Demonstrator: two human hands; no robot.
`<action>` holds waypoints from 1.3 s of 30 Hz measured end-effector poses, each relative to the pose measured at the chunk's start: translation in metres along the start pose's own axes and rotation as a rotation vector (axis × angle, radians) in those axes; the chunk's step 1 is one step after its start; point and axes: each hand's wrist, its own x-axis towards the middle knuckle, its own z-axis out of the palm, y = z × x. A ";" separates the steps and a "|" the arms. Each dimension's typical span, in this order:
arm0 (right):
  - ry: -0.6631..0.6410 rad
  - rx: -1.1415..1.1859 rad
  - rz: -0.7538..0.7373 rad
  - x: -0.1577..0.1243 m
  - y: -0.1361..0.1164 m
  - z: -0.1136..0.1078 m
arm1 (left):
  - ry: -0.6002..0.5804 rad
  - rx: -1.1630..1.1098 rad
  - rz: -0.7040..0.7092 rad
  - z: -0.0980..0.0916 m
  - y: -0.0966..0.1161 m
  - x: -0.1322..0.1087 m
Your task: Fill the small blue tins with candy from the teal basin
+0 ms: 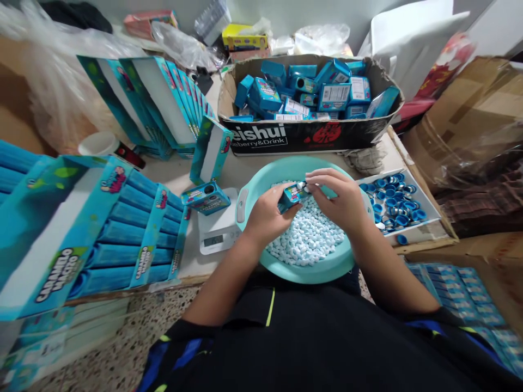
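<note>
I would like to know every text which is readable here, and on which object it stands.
"CARAMELO MACIZO": blue display box on the left.
"eishui": black carton, beginning unclear.
"eberry&Drink": same carton, beginning unclear.
Too small or blurred: scale display, held container, yellow box, pink logo on the display box, white labels inside the carton.

The round plastic basin (309, 274) is turquoise, the small rounded pellets (306, 237) white to pale blue. Dark speckles pattern the beige hard floor (141, 337).

Yellow box (245, 41), crumpled plastic (182, 46) beside it — brown carton (460, 109) at right.
</note>
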 end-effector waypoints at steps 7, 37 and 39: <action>0.068 -0.006 -0.066 0.000 0.001 0.002 | -0.004 -0.014 0.016 0.002 -0.004 -0.002; 0.021 -0.055 0.007 0.001 0.000 0.004 | -0.016 -0.121 -0.113 0.002 -0.003 -0.002; 0.023 -0.087 0.054 0.001 0.003 0.003 | -0.012 -0.125 -0.107 0.001 -0.002 -0.002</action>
